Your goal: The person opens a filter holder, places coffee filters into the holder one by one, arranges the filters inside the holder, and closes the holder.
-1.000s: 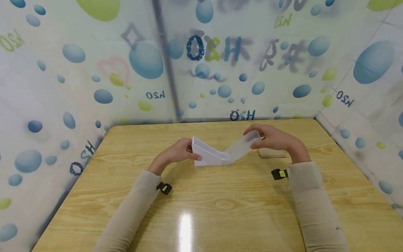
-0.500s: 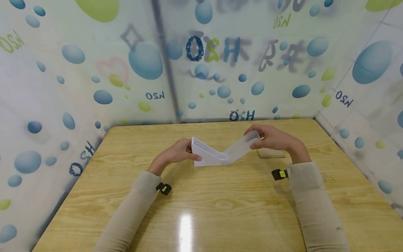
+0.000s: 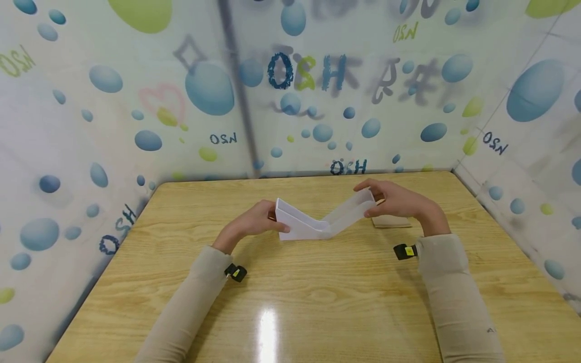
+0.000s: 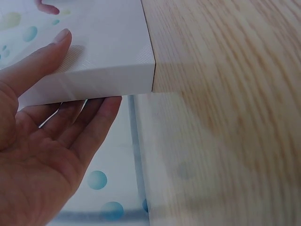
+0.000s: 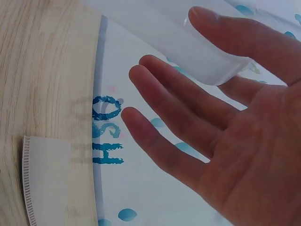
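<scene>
A white plastic trough-like holder (image 3: 297, 227), shaped like a shallow V, spans both hands above the table. Its left half is opaque with sloping sides, and its right half is frosted and translucent (image 3: 349, 214). My left hand (image 3: 254, 219) grips the tall left end, with the thumb on the upper face and fingers underneath in the left wrist view. At the other end, my right hand (image 3: 397, 201) holds the frosted tip between thumb and index finger. In the right wrist view its other fingers (image 5: 169, 103) are spread away from the plastic.
A flat beige folded cloth (image 3: 391, 221) with a stitched edge lies on the wooden table (image 3: 317, 302), below the right hand. White walls (image 3: 317, 101) with blue and green spots border the table at the back and sides.
My right hand has shifted very slightly to the right at the frosted end. The left hand and the holder stay almost where they were.
</scene>
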{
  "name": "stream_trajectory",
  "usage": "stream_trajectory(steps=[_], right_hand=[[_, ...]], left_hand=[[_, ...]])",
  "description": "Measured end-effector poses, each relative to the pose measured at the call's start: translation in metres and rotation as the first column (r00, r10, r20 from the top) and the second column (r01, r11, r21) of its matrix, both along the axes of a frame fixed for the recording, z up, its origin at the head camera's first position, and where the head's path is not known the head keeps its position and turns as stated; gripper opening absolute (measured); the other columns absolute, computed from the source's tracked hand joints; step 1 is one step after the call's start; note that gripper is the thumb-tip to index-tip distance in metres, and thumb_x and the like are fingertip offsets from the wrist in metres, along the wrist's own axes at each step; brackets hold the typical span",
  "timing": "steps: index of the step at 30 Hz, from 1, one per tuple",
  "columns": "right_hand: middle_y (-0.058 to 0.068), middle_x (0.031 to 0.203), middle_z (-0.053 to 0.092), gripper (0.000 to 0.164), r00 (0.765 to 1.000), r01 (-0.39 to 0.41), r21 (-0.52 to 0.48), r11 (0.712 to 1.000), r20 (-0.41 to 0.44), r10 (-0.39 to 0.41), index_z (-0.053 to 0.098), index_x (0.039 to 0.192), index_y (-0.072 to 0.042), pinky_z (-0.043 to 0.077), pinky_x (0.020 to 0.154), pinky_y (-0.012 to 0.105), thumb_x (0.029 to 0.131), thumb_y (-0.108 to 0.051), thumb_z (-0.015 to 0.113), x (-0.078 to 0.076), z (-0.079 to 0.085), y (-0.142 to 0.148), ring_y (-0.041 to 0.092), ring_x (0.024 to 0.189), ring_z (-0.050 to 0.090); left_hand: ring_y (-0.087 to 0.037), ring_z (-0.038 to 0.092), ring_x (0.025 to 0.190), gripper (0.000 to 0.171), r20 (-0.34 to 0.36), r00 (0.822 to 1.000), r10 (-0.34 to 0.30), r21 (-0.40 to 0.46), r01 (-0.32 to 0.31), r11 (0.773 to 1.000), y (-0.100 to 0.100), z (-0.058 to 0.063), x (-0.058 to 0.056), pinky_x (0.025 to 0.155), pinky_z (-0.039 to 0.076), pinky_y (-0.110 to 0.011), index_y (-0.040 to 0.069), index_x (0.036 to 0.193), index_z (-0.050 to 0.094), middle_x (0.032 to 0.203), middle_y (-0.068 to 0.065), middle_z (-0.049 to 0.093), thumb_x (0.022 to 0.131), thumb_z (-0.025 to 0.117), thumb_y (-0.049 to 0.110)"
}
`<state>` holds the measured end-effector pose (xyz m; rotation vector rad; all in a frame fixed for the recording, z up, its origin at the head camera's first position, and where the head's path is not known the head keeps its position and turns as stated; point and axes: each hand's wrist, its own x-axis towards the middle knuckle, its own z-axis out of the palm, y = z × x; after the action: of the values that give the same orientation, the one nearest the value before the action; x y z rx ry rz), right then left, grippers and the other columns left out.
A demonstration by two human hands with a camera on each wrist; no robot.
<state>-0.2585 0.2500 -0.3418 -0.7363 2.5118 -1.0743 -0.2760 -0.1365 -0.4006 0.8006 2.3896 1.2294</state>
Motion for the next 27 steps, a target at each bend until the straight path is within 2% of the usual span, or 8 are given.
stream_trajectory(steps=[6,10,15,21,27], right_hand=[[0.021,0.138,0.057,0.067,0.999,-0.026,0.007,1.0,0.048,0.025,0.044,0.151,-0.007,0.057,0.09,0.043,0.092,-0.01,0.077,0.0,0.0,0.006,0.039,0.119,0.062],[0.02,0.135,0.061,0.062,0.994,-0.041,0.023,0.999,0.099,0.038,0.047,0.146,-0.006,0.056,0.095,0.047,0.092,-0.014,0.077,0.0,-0.001,0.013,0.043,0.123,0.062],[0.028,0.14,0.058,0.059,0.988,-0.011,0.035,0.999,0.156,0.006,0.043,0.148,-0.002,0.052,0.102,0.054,0.096,-0.012,0.071,0.001,-0.003,0.022,0.048,0.13,0.057],[0.033,0.144,0.055,0.064,0.992,0.09,0.151,0.984,0.071,-0.102,0.038,0.152,0.002,0.049,0.104,0.059,0.1,-0.021,0.068,-0.004,-0.01,0.027,0.049,0.133,0.054],[0.038,0.148,0.047,0.068,0.974,0.221,0.232,0.947,-0.009,-0.225,0.036,0.152,0.005,0.046,0.105,0.064,0.098,-0.021,0.069,-0.009,-0.02,0.03,0.053,0.136,0.047]], left_hand=[[-0.018,0.064,0.091,0.038,0.004,1.0,0.005,-0.006,-0.005,1.0,0.0,0.0,0.0,0.08,0.052,-0.03,0.004,0.127,0.068,0.121,-0.014,0.074,0.091,0.078,0.009],[-0.018,0.064,0.09,0.037,0.001,1.0,0.01,-0.011,-0.01,1.0,0.001,0.001,0.0,0.08,0.052,-0.03,0.004,0.127,0.068,0.121,-0.013,0.075,0.091,0.079,0.01],[-0.018,0.065,0.088,0.037,-0.001,1.0,0.025,-0.016,-0.025,1.0,0.001,0.001,0.0,0.078,0.052,-0.03,0.005,0.125,0.069,0.119,-0.013,0.075,0.09,0.08,0.011],[-0.017,0.065,0.087,0.036,0.011,0.999,0.042,-0.015,-0.041,0.999,-0.001,-0.001,0.0,0.077,0.051,-0.03,0.005,0.123,0.071,0.117,-0.013,0.076,0.089,0.081,0.011],[-0.018,0.064,0.086,0.035,0.013,0.999,0.04,-0.011,-0.039,0.999,0.001,0.0,0.0,0.077,0.051,-0.03,0.005,0.123,0.071,0.117,-0.013,0.076,0.089,0.081,0.01]])
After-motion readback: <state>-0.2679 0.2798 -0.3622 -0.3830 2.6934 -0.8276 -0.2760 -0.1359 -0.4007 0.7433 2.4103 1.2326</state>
